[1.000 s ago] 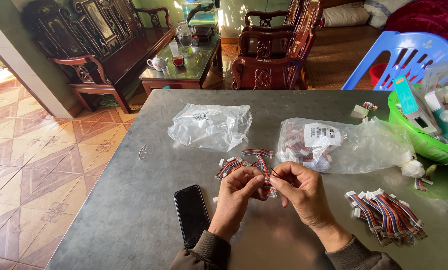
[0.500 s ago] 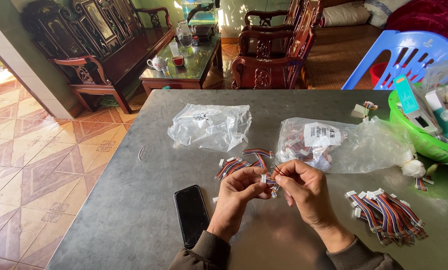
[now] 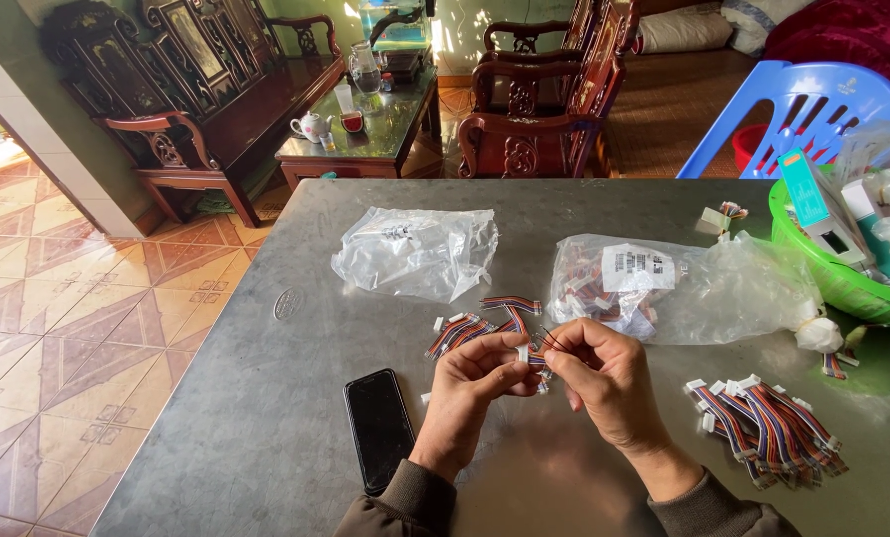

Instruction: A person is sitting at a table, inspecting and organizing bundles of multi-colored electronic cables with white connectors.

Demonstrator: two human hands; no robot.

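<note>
We have both hands up over the middle of the desk [image 3: 266, 418], toward its near edge, and between them sits one small cable [image 3: 533, 356]. Our left hand [image 3: 470, 393] pinches the white plug end; our right hand [image 3: 604, 383] has its fingertips closed on the coloured wires just beside it. Both grips are narrow, tight on that one piece. It looks like we are fitting or dressing the end of the cable, a fiddly step. The next move probably calls for a steady left pinch while the right works the thin strands, with no tugging.

The cable is short, a flat ribbon of red, blue and pale wires, with a dark thread or two sticking up from the right fingertips. Just beyond our hands lie loose cables [image 3: 480, 323]. A finished-looking pile [image 3: 768, 428] rests by the right edge. Two clear bags [image 3: 415, 249] [image 3: 684, 283] sit farther back, a phone [image 3: 380, 428] lies left of our left wrist, and a green basket [image 3: 843, 283] hugs the right edge.
</note>
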